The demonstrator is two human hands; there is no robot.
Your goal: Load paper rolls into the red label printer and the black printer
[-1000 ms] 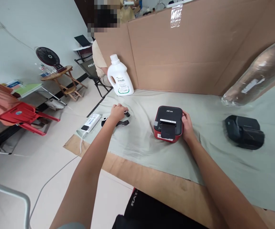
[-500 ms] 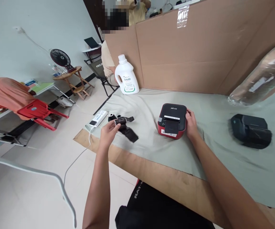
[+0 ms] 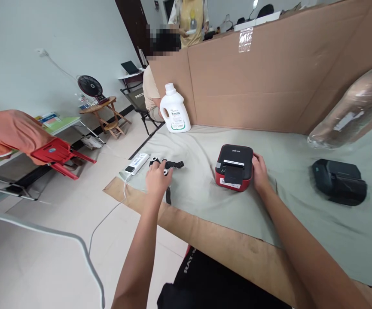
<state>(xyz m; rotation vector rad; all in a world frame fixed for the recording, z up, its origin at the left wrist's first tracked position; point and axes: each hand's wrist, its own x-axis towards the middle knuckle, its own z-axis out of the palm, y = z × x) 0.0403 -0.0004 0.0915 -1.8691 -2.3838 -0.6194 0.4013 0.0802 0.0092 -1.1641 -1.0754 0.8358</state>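
My left hand (image 3: 158, 179) is low over the cloth at the left, its fingers closed around a roll of black ribbon (image 3: 166, 172) whose white core shows by the thumb. A loose black end hangs out below the hand. Another black roll (image 3: 154, 159) with a white core lies just beyond my fingers, and a black strip (image 3: 175, 164) stretches to the right. My right hand (image 3: 260, 172) grips the right side of a red and black label printer (image 3: 235, 159), with a black tongue of material sticking out of its front slot.
A white power strip (image 3: 137, 164) lies left of my left hand. Behind stand a white jug (image 3: 175, 109) and a cardboard panel (image 3: 253, 86). To the right are a black device (image 3: 339, 181) and a plastic-wrapped bundle (image 3: 353, 107). Other people sit and stand farther off.
My left hand has lowered the held black roll to the cloth beside the other rolls. My right hand stays at the printer. The whole view has tilted slightly upward.
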